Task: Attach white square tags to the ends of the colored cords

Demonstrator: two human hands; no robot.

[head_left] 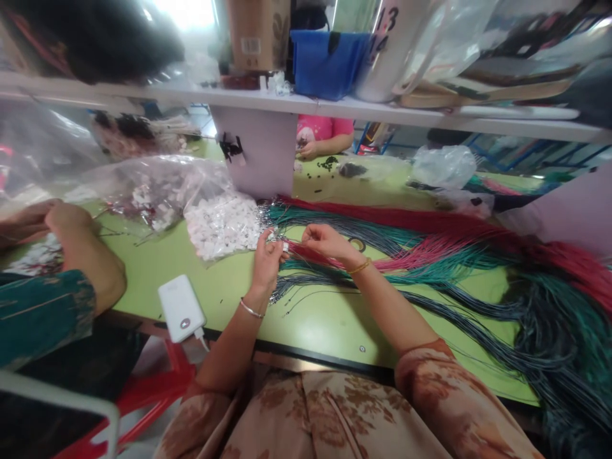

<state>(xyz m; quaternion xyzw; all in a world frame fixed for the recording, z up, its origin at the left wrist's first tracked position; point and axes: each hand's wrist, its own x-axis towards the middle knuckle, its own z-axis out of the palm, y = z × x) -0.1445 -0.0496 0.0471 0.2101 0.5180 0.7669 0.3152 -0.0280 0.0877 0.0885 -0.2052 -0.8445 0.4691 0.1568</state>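
The left hand (268, 261) pinches a small white plug (285, 247) over the green table (325, 325), near a bag of white pieces (222, 226). The right hand's (325, 242) fingers are drawn together above the wires (421, 255); I can't tell whether they grip one.

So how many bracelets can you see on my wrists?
2: a thin, shiny silver-coloured bangle on your left wrist and a slim gold-coloured band on your right wrist. Neither is hidden.

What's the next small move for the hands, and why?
Probably bring the right hand to the white piece held in the left hand: the hands are close but apart, and the right looks pinched, though anything in it is too small to tell.
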